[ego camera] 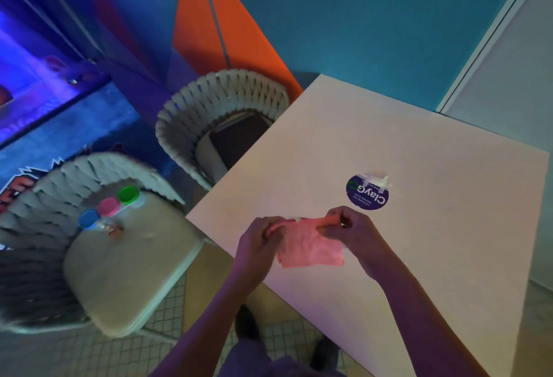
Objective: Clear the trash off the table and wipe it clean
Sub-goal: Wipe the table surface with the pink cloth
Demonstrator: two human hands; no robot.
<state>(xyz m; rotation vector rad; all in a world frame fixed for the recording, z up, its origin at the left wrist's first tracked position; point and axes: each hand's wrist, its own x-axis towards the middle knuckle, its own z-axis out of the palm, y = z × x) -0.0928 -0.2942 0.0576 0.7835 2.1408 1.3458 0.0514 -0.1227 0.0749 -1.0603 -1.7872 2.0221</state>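
Both hands pinch one pink cloth [311, 249] by its upper edge. Left hand [259, 240]: fingers curled tight over the cloth's left top corner, thumb pressed against them, no gap showing. Right hand [351, 228]: thumb and fingers closed on the right top corner, which is bunched into a short roll between them. The cloth hangs down from the two grips as a creased, roughly square sheet; whether its lower edge touches the surface cannot be told.

The cloth is above the near-left part of the white table [419, 257], close to the table's left edge. Both forearms reach in from the bottom of the view, bare.

Just beyond the right hand, flat on the tabletop, a round dark-blue sticker [367, 195] reads "ClayGo", upside down from this viewpoint. A bright glare patch covers its far edge. The rest of the visible tabletop is plain.

Left of the table, a woven chair [36, 227] with a pale seat cushion [125, 269]. On the cushion's far end, three small lids or tubs in a row: green [129, 194], pink [109, 206], blue [89, 219]; blurred, details unclear. A second woven chair [221, 101] stands at the table's far-left corner. Tiled floor [167, 316] below. Walls teal and orange.
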